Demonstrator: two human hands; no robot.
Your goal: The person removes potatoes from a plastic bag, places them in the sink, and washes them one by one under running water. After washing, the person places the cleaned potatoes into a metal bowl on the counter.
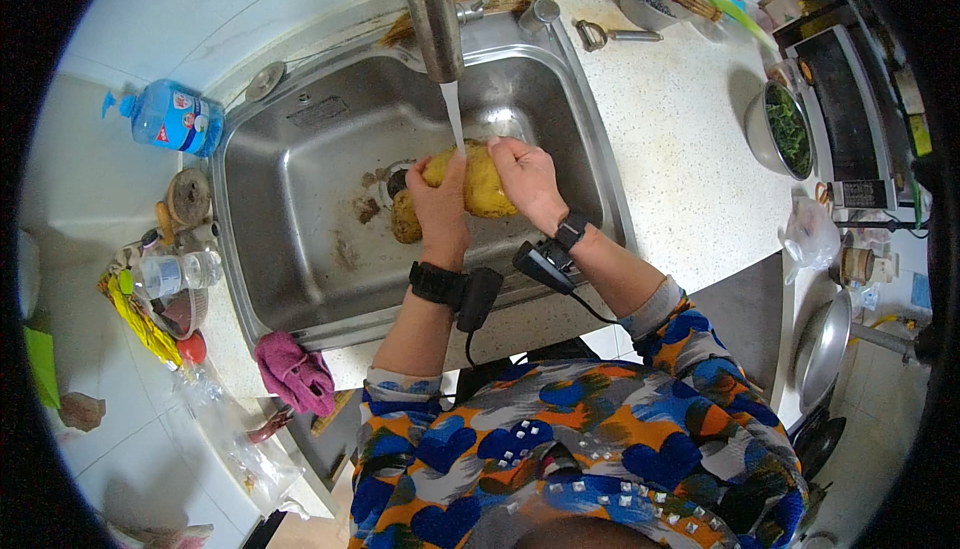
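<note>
Both my hands grip a large yellow potato [491, 187] over the stainless steel sink [262, 196]. My left hand [441, 208] holds its left end, and my right hand [529, 178] holds its right end. Water [453, 114] runs from the metal faucet [431, 16] onto the potato. A smaller potato [406, 219], spotted with dirt, sits in the sink beside my left hand and is partly hidden by it. Brown dirt [367, 209] lies on the sink floor near the drain [395, 178], which is partly covered.
A blue soap pump bottle [176, 118] stands left of the sink, and a purple cloth [294, 374] hangs at its front-left corner. On the right counter [682, 144] are a peeler [619, 35] and a metal bowl of greens [780, 131]. A strainer disc [266, 82] rests on the rim.
</note>
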